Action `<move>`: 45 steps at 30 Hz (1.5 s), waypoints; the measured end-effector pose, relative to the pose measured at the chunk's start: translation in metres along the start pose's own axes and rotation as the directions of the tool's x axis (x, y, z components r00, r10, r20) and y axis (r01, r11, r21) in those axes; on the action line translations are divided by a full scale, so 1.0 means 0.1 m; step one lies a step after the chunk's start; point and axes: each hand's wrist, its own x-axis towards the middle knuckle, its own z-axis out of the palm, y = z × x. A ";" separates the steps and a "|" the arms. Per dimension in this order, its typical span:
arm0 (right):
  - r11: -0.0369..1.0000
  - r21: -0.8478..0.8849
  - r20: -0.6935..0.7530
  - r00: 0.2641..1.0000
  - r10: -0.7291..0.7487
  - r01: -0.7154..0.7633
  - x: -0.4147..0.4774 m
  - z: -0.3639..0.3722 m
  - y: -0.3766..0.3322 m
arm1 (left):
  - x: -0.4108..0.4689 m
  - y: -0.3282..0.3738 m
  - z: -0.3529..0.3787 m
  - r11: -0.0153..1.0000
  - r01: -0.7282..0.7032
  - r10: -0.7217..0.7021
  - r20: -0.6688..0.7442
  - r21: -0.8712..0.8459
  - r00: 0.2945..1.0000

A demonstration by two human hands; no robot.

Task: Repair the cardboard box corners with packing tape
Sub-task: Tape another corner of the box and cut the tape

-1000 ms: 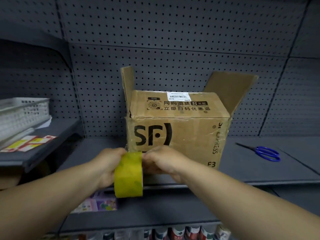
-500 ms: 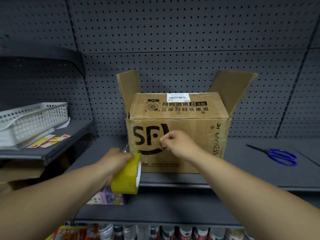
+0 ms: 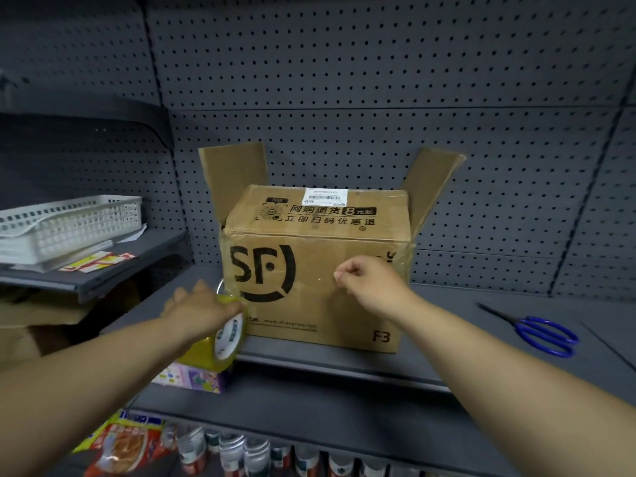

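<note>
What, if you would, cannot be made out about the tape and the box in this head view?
- Tape strip: clear and blurred between tape roll and right hand.
- Left hand fingers: hidden behind the roll.
- Cardboard box back corners: hidden by its own body.
- Box label: print too small.

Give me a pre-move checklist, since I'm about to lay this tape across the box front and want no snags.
1. Tape roll gripped by left hand: ok.
2. Free tape end pinched in right hand: ok; the clear strip itself is barely visible.
3. Strip taut and untwisted: cannot tell.
4. Cardboard box seated flat on shelf: ok.
5. Scissors nearby for cutting: ok, lying right of the box.
6. Top side flaps closed: not ok, both stand up.
</note>
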 end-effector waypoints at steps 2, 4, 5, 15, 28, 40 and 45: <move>0.996 0.085 0.085 0.996 -0.021 0.014 -0.06 -0.20 0.15 | -0.16 0.14 0.05 0.987 -0.090 0.107 -0.121 0.134 0.987; 0.979 0.202 0.257 0.966 -0.012 -0.041 -0.15 -0.45 0.33 | -0.36 0.32 0.16 0.944 -0.269 0.316 -0.285 0.194 0.905; 0.969 0.232 0.327 0.945 0.005 -0.086 -0.19 -0.58 0.44 | -0.48 0.42 0.22 0.906 -0.355 0.418 -0.352 0.230 0.837; 0.916 -0.131 -0.203 0.914 0.351 -0.380 -0.35 -1.50 1.90 | -1.18 1.59 1.03 0.683 -0.658 0.730 -0.328 0.318 0.599; 0.530 -0.668 -0.075 0.756 0.650 -0.522 -0.30 -1.57 2.60 | -1.31 1.90 1.26 0.647 -0.681 0.762 -0.326 0.343 0.559; 0.706 -0.500 -0.162 0.856 0.492 -0.501 -0.31 -1.39 2.24 | -1.01 1.57 0.86 0.684 -0.633 0.729 -0.353 0.362 0.586; 0.944 -0.035 -0.157 0.935 0.318 -0.327 -0.47 -1.28 1.85 | -0.58 1.10 0.39 0.833 -0.489 0.552 -0.447 0.258 0.705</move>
